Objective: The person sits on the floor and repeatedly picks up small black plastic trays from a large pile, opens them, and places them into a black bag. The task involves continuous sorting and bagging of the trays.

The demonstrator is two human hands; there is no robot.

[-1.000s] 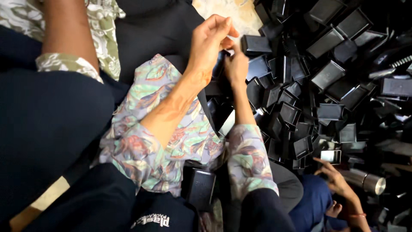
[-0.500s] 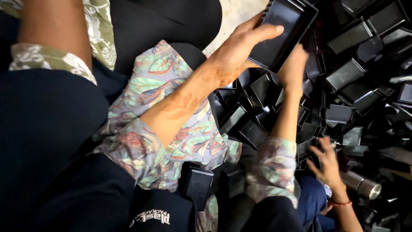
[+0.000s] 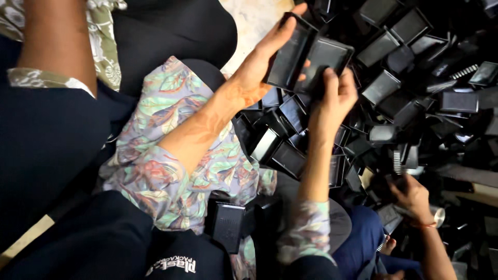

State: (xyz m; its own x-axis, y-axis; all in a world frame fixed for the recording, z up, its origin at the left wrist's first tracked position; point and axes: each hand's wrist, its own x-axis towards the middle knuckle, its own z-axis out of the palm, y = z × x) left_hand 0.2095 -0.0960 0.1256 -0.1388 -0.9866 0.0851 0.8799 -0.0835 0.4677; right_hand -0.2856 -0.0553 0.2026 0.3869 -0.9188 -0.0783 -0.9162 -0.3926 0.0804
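My left hand point(image 3: 257, 70) grips a shallow black rectangular plastic tray point(image 3: 288, 52), tilted on edge with its hollow side facing right. My right hand point(image 3: 334, 98) holds a second black tray point(image 3: 328, 56) from below, right beside the first, and their edges touch. Both hands are raised over a heap of similar black trays point(image 3: 415, 78). Floral sleeves cover both my forearms.
The heap of black trays fills the right side and reaches my lap point(image 3: 282, 150). Another person's hand point(image 3: 412, 194) with a bracelet reaches into the pile at lower right. Someone's bare forearm point(image 3: 57, 41) is at upper left. A black box point(image 3: 228, 225) lies by my knee.
My hands rose from close together over the pile. The left took up one large tray, then the right brought a second tray beside it. The other person's hand shifted within the pile.
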